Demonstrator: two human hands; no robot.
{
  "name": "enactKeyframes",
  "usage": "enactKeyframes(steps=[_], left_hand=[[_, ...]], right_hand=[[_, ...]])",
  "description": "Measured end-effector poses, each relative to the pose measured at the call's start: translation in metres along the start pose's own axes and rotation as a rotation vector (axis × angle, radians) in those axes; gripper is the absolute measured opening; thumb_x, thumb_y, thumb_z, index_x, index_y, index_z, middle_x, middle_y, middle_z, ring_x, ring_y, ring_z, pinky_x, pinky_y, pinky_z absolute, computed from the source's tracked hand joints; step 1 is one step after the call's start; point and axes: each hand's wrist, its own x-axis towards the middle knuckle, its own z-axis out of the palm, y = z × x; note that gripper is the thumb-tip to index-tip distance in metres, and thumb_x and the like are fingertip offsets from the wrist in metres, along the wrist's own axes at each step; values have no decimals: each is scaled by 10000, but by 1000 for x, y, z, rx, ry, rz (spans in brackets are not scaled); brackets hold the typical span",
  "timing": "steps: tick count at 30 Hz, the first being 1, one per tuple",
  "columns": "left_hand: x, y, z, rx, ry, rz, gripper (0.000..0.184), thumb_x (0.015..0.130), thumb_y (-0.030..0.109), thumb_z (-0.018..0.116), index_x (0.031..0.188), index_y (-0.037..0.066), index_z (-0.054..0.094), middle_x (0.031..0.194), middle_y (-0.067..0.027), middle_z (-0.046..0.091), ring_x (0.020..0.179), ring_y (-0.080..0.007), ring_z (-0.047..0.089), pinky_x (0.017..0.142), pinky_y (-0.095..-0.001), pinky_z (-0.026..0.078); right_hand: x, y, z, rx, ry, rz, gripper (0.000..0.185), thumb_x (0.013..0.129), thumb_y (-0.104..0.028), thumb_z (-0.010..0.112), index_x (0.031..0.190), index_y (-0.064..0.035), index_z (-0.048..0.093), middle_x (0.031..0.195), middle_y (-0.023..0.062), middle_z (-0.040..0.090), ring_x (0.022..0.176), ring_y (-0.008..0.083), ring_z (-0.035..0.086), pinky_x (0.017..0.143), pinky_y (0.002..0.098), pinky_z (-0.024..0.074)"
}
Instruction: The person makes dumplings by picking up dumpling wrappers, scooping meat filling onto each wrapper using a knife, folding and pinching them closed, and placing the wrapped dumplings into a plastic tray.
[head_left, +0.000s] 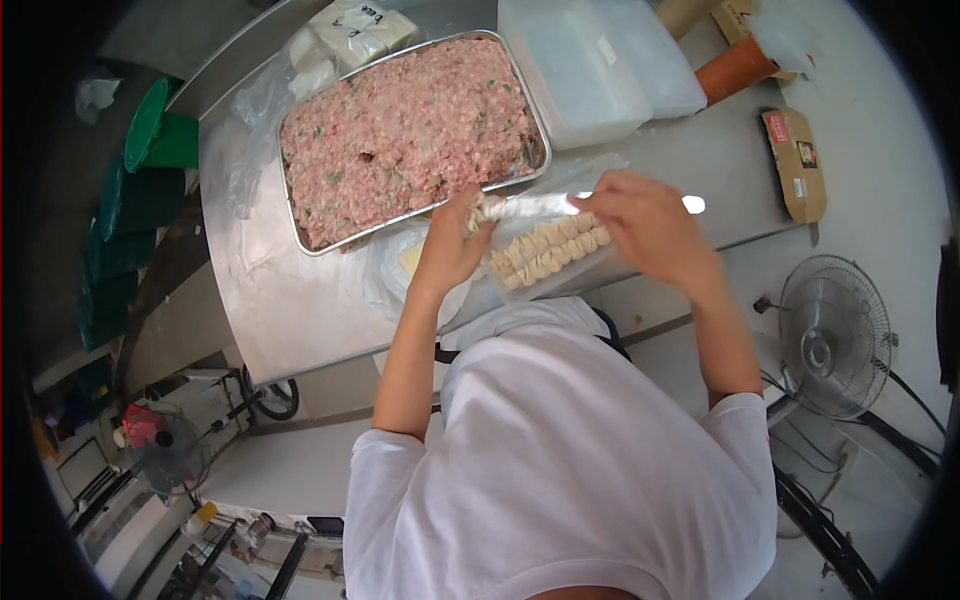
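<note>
My left hand (455,245) is closed around a pale dumpling (484,212) at the near edge of the meat tray, its fingers covering part of it. In my right hand (645,225) is a flat, shiny metal spatula (535,206), its blade reaching left to the dumpling. Whether the blade touches it I cannot tell. Below the spatula, rows of pleated dumplings (548,254) lie in a clear plastic tray (515,293). Minced meat with green bits (400,130) fills a large metal tray (543,160). Pale yellow wrappers (410,259) sit in plastic beside my left wrist.
Translucent plastic tubs (575,75) stand behind the meat tray, and a white plastic package (360,30) lies at the back left. A cardboard sleeve (797,165) is at the right. Green bins (165,135) line the left side; a fan (835,335) stands right.
</note>
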Motion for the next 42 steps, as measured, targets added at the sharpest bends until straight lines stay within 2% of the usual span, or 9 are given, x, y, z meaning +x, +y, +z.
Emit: enactKeyframes(steps=[2,4,7,21,27,32,37,40,42], left_hand=[[-3,-19,2,-158,-44,-199,149,959,202,587,947,53,589,916,-71,668,808,-179,621,640,-305,479],[-4,-32,-1,-1119,-97,-108,229,1021,246,488,1130,75,595,1190,-92,647,1041,-229,619,856,-390,497],[-3,-17,5,-1671,68,-55,223,1037,279,449,1143,144,592,1314,-52,584,1184,-221,551,966,-446,455],[25,-3,30,-1882,-139,68,594,910,611,506,537,161,404,837,39,566,854,-178,529,829,-338,397],[41,10,80,-1509,-83,-228,585,904,626,512,596,136,424,733,8,562,791,-195,545,720,-327,426],[45,-8,131,-557,-336,-419,356,992,343,571,844,26,636,802,-39,603,686,-106,532,603,-264,431],[57,-18,162,-568,-377,-474,212,841,36,662,1044,-20,637,771,-55,628,642,-69,544,554,-208,429],[69,-33,174,-338,-414,-318,348,819,1,645,1156,-52,578,877,-115,645,703,-175,606,621,-285,493],[74,-36,187,373,-5,388,469,806,32,663,1246,-53,524,883,-193,648,758,-293,635,714,-398,503]], right_hand=[[7,5,-10,102,77,76,308,847,-12,557,1103,-91,709,915,109,634,873,299,611,762,404,488],[16,16,-1,198,159,159,288,868,-21,553,1107,-79,703,910,121,636,879,311,613,768,412,484],[28,50,87,380,357,226,260,900,-32,545,1116,-53,690,937,146,640,898,340,610,774,400,483],[-80,81,125,666,626,566,288,927,4,549,1192,-21,657,1106,104,688,924,162,640,826,277,489],[-141,95,118,725,748,731,289,943,-24,577,1223,-30,648,1107,47,692,919,93,604,808,231,465],[-175,110,118,742,852,823,297,941,-26,588,1232,-29,645,1075,24,696,903,64,585,796,209,451],[-189,112,115,746,903,866,304,943,-33,592,1242,-37,644,1047,11,689,843,58,558,794,208,450],[-195,118,122,756,917,874,305,944,-35,593,1246,-34,640,1045,15,690,843,55,559,791,205,450],[-196,120,126,765,926,875,303,944,-38,595,1244,-32,641,1044,18,690,847,55,562,793,207,451]])
